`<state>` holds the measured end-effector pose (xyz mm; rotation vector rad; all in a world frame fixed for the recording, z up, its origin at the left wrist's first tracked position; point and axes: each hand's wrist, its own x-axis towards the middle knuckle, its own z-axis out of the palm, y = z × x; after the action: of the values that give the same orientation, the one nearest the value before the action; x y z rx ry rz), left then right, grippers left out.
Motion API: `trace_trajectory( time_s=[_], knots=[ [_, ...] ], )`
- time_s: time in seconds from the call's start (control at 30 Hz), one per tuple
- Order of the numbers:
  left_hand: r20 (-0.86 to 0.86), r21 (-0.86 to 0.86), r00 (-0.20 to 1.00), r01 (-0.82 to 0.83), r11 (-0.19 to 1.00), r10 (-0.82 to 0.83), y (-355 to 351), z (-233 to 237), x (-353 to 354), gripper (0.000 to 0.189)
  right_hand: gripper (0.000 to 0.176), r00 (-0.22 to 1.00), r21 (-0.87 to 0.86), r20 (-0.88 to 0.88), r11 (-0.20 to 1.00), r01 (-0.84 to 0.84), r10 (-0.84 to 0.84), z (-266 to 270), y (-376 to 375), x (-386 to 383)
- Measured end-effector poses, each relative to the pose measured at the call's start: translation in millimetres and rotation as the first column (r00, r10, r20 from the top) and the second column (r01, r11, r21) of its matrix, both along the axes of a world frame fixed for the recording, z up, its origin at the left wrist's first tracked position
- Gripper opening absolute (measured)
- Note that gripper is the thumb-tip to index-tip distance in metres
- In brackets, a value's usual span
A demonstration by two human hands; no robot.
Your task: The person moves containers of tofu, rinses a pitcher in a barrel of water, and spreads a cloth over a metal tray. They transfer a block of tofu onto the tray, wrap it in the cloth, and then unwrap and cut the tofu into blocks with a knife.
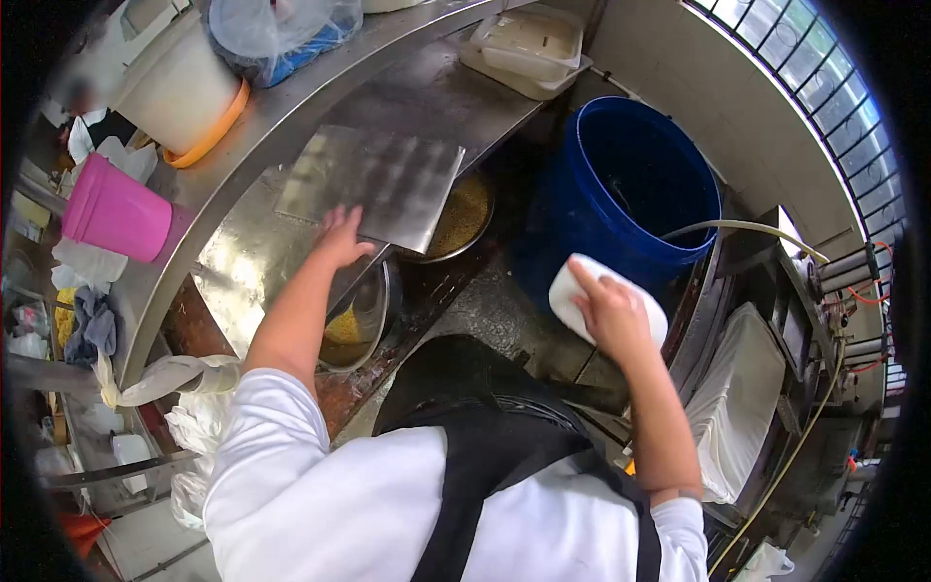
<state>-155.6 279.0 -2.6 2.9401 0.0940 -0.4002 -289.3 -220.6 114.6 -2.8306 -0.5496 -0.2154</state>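
1. While the left hand (339,238) lies flat, fingers loosely spread, on the steel sheet (373,179) over the counter (247,257), the right hand (613,312) clasps a white container (574,283) beside the blue bucket (621,184).
2. Container's long axis runs upper-left to lower-right.
3. Its middle is hidden by fingers; its exact kind is unclear.

Big blue barrel (572,233) right of the steel counter (436,92). Stands open, takes a pale hose (747,226) over its rim. Pink bucket (116,209) on its side at the left. White tub (179,87) with an orange base and a bulging plastic bag (281,29) along the back ledge. Stacked white lidded containers (529,44) on the counter's far end. Two metal bowls of yellow grains, one (461,218) near the barrel, one (354,320) lower down. White cloth-covered block (737,398) at the right.
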Motion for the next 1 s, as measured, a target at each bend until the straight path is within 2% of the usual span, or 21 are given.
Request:
trace_trajectory(
  time_s=[0.03, 0.1, 0.13, 0.2, 0.27, 0.33, 0.4, 0.47, 0.53, 0.57, 0.6, 0.63, 0.67, 0.73, 0.8, 0.87, 0.93, 0.97, 1.0],
  knots=[
    [-0.01, -0.101, 0.988, -0.153, 0.983, 0.152, 34.7, -51.7, -8.7, 0.091, 0.052, 1.0, 0.025, -0.011, 1.0, 0.006, -0.006, -13.2, -13.4, -19.9],
    [-0.015, -0.092, 0.933, -0.358, 0.929, 0.358, 79.9, -113.0, -63.4, 0.088, 0.051, 0.999, 0.105, -0.029, 0.993, 0.048, -0.045, -29.4, -34.3, -63.8],
    [-0.043, 0.004, 0.874, -0.485, 0.875, 0.484, 46.0, -62.6, -114.4, 0.086, 0.053, 0.998, 0.14, -0.018, 0.988, 0.07, -0.068, -42.1, -47.2, -85.2],
    [0.082, -0.017, 0.798, -0.598, 0.801, 0.597, 61.1, -89.1, -182.1, 0.086, 0.058, 0.985, 0.288, -0.104, 0.943, 0.165, -0.14, -54.7, -69.2, -125.3],
    [0.101, 0.122, 0.62, -0.784, 0.609, 0.778, 53.0, -105.5, -236.8, 0.089, 0.057, 0.977, 0.347, -0.08, 0.914, 0.211, -0.195, -77.9, -84.0, -165.5],
    [0.215, 0.09, 0.566, -0.823, 0.561, 0.796, 59.4, -150.9, -293.0, 0.095, 0.055, 0.967, 0.409, -0.054, 0.878, 0.248, -0.248, -90.9, -93.1, -192.9],
    [0.012, 0.354, 0.591, -0.757, 0.549, 0.807, 28.4, -140.0, -323.4, 0.09, 0.051, 0.969, 0.424, -0.066, 0.872, 0.243, -0.237, -97.3, -88.2, -210.0],
    [-0.479, 0.223, 0.658, -0.548, 0.806, 0.581, 10.9, -128.9, -344.3, 0.073, 0.044, 0.967, 0.423, -0.103, 0.869, 0.255, -0.233, -91.1, -79.7, -210.9],
    [-0.562, 0.136, 0.725, -0.394, 0.909, 0.399, -1.7, -125.9, -358.0, 0.056, 0.042, 0.979, 0.431, -0.061, 0.879, 0.204, -0.197, -97.1, -70.4, -204.7],
    [-0.56, 0.147, 0.719, -0.402, 0.904, 0.411, 0.8, -128.8, -358.3, 0.056, 0.039, 0.978, 0.436, -0.053, 0.877, 0.203, -0.2, -98.6, -69.4, -198.3],
    [-0.475, 0.113, 0.803, -0.35, 0.93, 0.36, 3.8, -135.6, -351.4, 0.05, 0.034, 0.973, 0.428, 0.008, 0.881, 0.204, -0.229, -104.3, -71.0, -190.4],
    [-0.38, 0.083, 0.875, -0.291, 0.953, 0.3, 3.0, -134.6, -339.8, 0.045, 0.032, 0.953, 0.515, 0.005, 0.818, 0.258, -0.304, -106.7, -73.3, -179.8],
    [-0.377, 0.08, 0.874, -0.299, 0.951, 0.306, 4.7, -132.2, -328.6, 0.045, 0.03, 0.927, 0.595, -0.003, 0.744, 0.304, -0.376, -107.2, -75.9, -165.6],
    [-0.055, -0.105, 0.942, -0.335, 0.936, 0.331, 1.1, -103.4, -293.5, 0.038, 0.024, 0.876, 0.794, -0.12, 0.485, 0.367, -0.467, -85.3, -85.5, -128.6],
    [0.217, -0.212, 0.9, -0.335, 0.918, 0.378, 7.9, -91.3, -248.2, 0.034, 0.021, 0.819, 0.852, -0.173, 0.335, 0.403, -0.547, -57.4, -103.8, -90.1],
    [0.379, -0.266, 0.844, -0.294, 0.918, 0.38, 28.0, -82.2, -189.6, 0.03, 0.021, 0.78, 0.978, 0.014, 0.172, 0.121, -0.626, -41.6, -117.8, -40.4],
    [0.378, -0.313, 0.822, -0.319, 0.895, 0.425, 49.0, -60.4, -124.7, 0.032, 0.027, 0.68, 0.938, 0.18, 0.332, 0.099, -0.711, -1.0, -111.9, 3.3],
    [0.437, -0.249, 0.806, -0.317, 0.915, 0.399, 63.8, -59.2, -90.2, 0.037, 0.031, 0.685, 0.94, 0.254, 0.342, -0.008, -0.683, 23.5, -89.3, 27.6],
    [0.493, -0.185, 0.789, -0.315, 0.931, 0.365, 80.7, -59.0, -55.5, 0.042, 0.036, 0.657, 0.92, 0.314, 0.39, -0.034, -0.686, 24.5, -79.0, 44.4]
  ],
)
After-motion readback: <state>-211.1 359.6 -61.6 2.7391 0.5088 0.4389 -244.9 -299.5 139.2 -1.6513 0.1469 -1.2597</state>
